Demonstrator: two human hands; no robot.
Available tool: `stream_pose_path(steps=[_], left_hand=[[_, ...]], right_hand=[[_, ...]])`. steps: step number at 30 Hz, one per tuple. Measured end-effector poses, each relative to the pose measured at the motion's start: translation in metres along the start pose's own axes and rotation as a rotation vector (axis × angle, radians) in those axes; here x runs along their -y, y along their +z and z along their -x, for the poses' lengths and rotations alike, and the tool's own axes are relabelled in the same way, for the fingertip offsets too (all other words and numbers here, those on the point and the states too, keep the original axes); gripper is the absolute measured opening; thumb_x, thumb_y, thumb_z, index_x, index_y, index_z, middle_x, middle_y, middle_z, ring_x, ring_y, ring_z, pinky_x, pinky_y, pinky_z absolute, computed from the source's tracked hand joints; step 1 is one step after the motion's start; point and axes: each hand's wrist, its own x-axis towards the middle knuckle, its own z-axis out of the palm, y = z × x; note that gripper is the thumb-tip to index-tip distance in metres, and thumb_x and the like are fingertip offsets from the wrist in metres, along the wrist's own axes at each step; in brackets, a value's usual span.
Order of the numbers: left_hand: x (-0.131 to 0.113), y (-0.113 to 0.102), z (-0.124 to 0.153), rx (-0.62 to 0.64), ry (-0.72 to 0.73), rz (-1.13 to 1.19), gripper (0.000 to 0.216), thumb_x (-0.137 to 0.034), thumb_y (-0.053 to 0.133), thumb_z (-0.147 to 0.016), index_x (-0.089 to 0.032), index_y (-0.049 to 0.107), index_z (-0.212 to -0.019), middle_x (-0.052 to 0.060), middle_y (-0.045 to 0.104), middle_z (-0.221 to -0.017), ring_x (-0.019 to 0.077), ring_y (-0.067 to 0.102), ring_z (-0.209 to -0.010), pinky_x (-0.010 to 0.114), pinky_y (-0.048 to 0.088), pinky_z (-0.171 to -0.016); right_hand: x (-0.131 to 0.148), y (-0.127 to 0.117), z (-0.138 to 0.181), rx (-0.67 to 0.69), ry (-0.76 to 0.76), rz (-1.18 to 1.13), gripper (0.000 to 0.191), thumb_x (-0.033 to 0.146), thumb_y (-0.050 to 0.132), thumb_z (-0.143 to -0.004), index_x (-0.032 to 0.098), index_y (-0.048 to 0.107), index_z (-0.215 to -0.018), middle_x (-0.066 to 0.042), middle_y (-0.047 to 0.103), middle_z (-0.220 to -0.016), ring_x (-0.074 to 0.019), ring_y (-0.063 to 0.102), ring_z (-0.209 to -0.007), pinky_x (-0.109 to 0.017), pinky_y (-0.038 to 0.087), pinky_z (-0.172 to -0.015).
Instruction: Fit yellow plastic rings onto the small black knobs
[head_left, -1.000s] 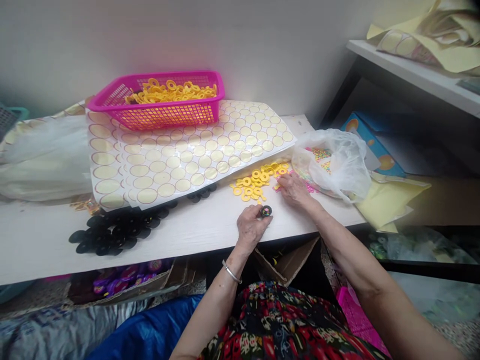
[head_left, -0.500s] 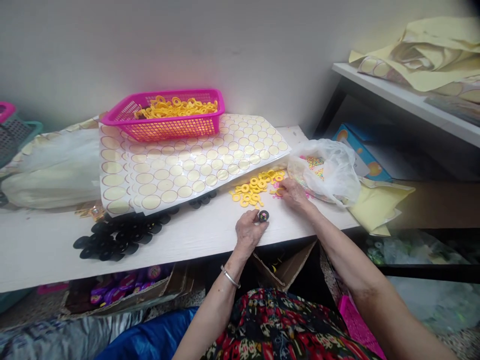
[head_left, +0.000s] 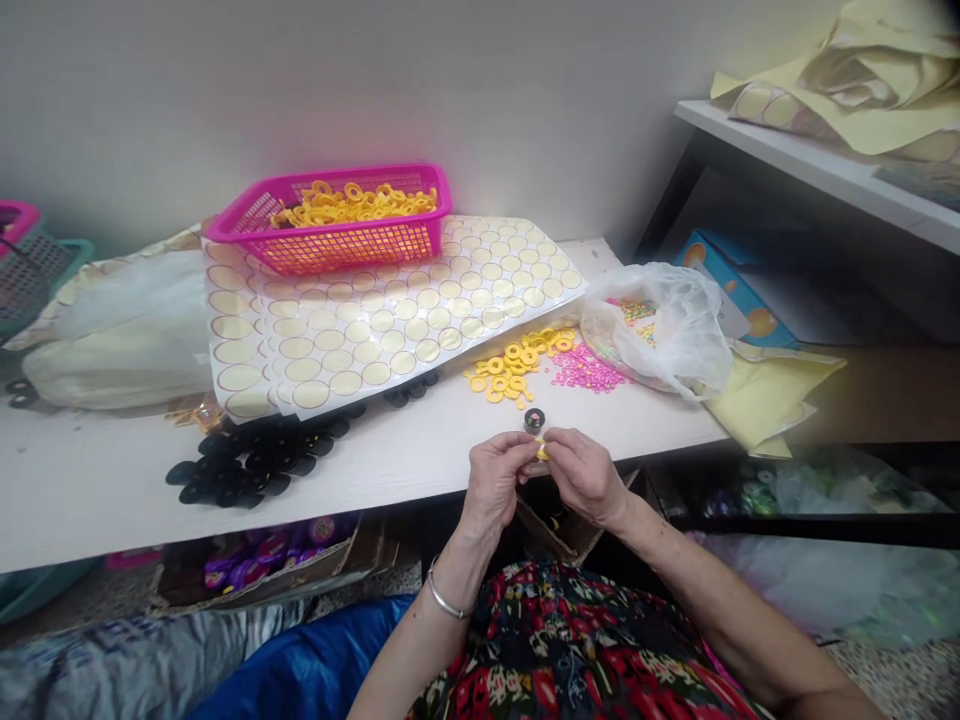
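Close to the table's front edge, my left hand (head_left: 493,478) and my right hand (head_left: 586,474) meet with fingertips pinched. Between them shows a small yellow plastic piece (head_left: 541,452), mostly covered by the fingers; both hands grip it. Just beyond the fingertips stands a small round black cup (head_left: 534,420) with coloured bits inside. Farther back lies a pile of yellow ring-shaped pieces (head_left: 504,375). Beside it, small pink beads (head_left: 589,370) are spread on the white table (head_left: 420,455).
A pink basket (head_left: 352,245) of yellow rings stands on sheets of oval stickers (head_left: 390,325). Black pieces (head_left: 251,462) are heaped at left. A plastic bag (head_left: 679,340) of beads lies at right, near a blue box (head_left: 739,290). Below is a carton (head_left: 337,575) with purple items.
My right hand has come back from the yellow pile to meet my left hand at the front edge. The black cup has left my left hand and stands on the table.
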Motion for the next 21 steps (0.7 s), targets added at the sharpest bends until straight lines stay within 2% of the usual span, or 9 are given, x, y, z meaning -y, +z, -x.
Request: stream_pose_path(steps=[2,6,12,16,21], left_hand=[[-0.002,-0.003,-0.005,-0.027,0.002,-0.017,0.022,-0.021,0.076,-0.049,-0.010,0.064,-0.064,-0.003,0.055,-0.050,0.0025,0.039,-0.040,0.017,0.024,-0.040],[-0.005,-0.005,-0.021,-0.017,0.055,-0.105,0.019,-0.022,0.074,-0.051,-0.010,0.066,-0.064,-0.002,0.055,-0.049,0.0032,0.039,-0.041,0.018,0.026,-0.041],[-0.004,0.003,-0.046,-0.015,0.223,-0.246,0.011,-0.023,0.069,-0.057,-0.013,0.067,-0.060,-0.003,0.056,-0.050,0.0060,0.045,-0.046,0.021,0.035,-0.049],[0.003,0.001,-0.057,-0.044,0.269,-0.287,0.009,-0.022,0.068,-0.058,-0.013,0.066,-0.059,-0.002,0.058,-0.052,0.0079,0.048,-0.051,0.021,0.038,-0.053],[0.008,-0.005,-0.061,-0.060,0.278,-0.306,0.009,-0.022,0.068,-0.058,-0.013,0.067,-0.061,-0.002,0.059,-0.056,0.0080,0.048,-0.055,0.021,0.038,-0.058]], right_hand=[[0.000,0.000,-0.004,0.023,0.064,-0.123,0.020,0.015,0.047,-0.083,0.021,0.055,-0.101,-0.012,0.060,-0.102,-0.0211,0.057,-0.096,-0.037,0.050,-0.078],[-0.008,-0.003,-0.019,0.056,0.166,-0.261,0.026,0.020,0.054,-0.081,0.020,0.053,-0.107,-0.008,0.058,-0.093,-0.0177,0.057,-0.087,-0.032,0.049,-0.075],[-0.028,0.001,-0.035,0.046,0.263,-0.258,0.026,0.018,0.055,-0.079,0.018,0.057,-0.105,-0.007,0.054,-0.094,-0.0181,0.053,-0.088,-0.033,0.046,-0.077],[-0.040,0.006,-0.037,0.069,0.272,-0.152,0.023,0.018,0.057,-0.077,0.019,0.059,-0.100,-0.007,0.056,-0.095,-0.0203,0.050,-0.091,-0.036,0.042,-0.082],[-0.042,0.012,-0.036,0.112,0.271,-0.122,0.021,0.019,0.056,-0.078,0.017,0.059,-0.098,-0.008,0.057,-0.095,-0.0207,0.048,-0.089,-0.036,0.041,-0.079]])
